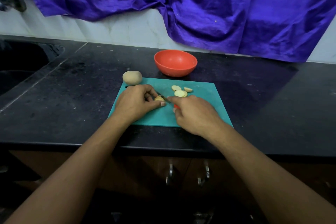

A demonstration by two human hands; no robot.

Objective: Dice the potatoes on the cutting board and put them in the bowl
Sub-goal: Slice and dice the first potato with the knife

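A teal cutting board (200,107) lies on the black counter. My left hand (135,102) holds a small stack of potato slices (159,98) on the board, fingers curled over it. My right hand (195,113) grips a knife with a red handle (176,106); its blade (163,97) lies against the held slices. Several cut slices (180,92) lie on the board beyond the hands. A whole potato (132,77) sits at the board's far left corner. An orange-red bowl (175,62), nothing visible inside, stands behind the board.
A dark sink (20,63) is sunk into the counter at the left. Purple cloth (200,5) hangs on the wall behind the counter. Cabinet handles (187,172) show below the counter's front edge.
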